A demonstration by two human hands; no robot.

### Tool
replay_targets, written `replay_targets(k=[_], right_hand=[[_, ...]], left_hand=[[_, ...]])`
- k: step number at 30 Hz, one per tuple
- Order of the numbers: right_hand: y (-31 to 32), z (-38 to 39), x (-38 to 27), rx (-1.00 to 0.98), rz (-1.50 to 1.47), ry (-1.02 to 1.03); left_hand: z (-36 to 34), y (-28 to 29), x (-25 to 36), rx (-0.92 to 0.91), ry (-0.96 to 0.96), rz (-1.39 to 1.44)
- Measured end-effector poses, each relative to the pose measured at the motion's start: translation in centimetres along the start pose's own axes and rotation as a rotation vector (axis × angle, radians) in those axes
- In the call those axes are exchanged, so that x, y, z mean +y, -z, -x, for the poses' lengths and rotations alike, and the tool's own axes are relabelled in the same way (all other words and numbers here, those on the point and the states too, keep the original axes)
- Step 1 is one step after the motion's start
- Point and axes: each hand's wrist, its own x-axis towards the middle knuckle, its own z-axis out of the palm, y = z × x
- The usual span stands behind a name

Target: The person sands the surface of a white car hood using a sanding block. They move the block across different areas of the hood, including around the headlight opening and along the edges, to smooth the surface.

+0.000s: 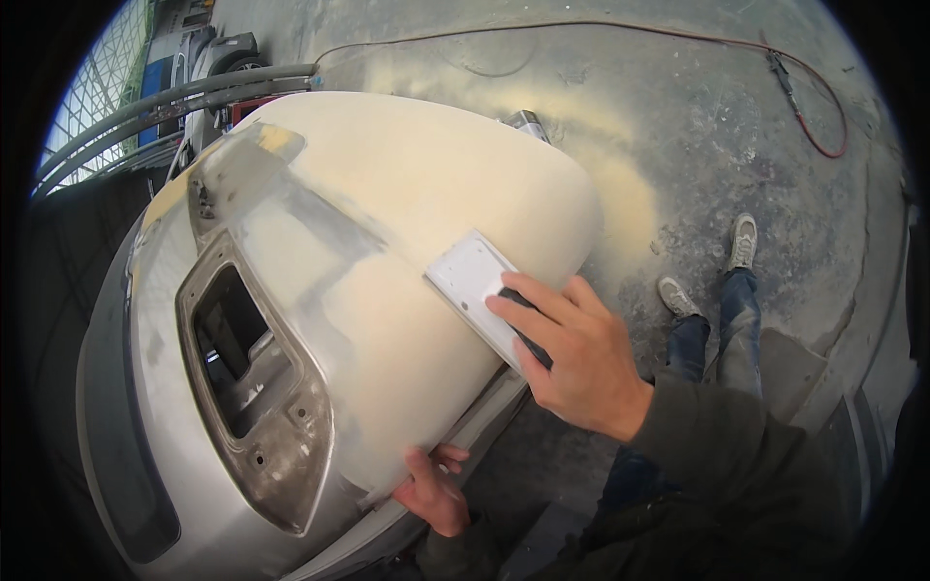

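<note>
My right hand (591, 363) is closed on the black grip of a hand sanding block (470, 276). The block's long, pale flat plate lies tilted against a car body panel (446, 165), which is coated in cream-coloured filler or primer. At the panel's lower edge my left hand (433, 496) rests with its fingers apart, touching the surface and holding no tool. Bare grey metal shows through the cream coat between the hands and the lamp recess (291, 484), an open, dusty cut-out in the silver bodywork.
A dark window (111, 387) runs along the car's left side. Below the panel's far edge stands a metal can (528, 124). On the dusty concrete floor a reddish air hose (581, 24) curves to a blow gun (780, 77). Another vehicle (228, 53) is at the upper left.
</note>
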Motion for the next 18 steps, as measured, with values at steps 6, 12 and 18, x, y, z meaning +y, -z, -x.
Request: replay_targets(k=[6,12,18], right_hand=[[-0.8,-5.3,0.5,0.015,0.005,0.043],[-0.2,4.0,1.4,0.066,0.006,0.005],[2.3,3.8,2.8,0.037,-0.034,-0.069]], left_hand=[[-0.3,-0.4,0.2,-0.052,-0.025,0.008],[-0.1,-0.4,0.1,0.017,-0.017,-0.016],[0.2,0.5,-1.1,-0.030,-0.064,-0.034]])
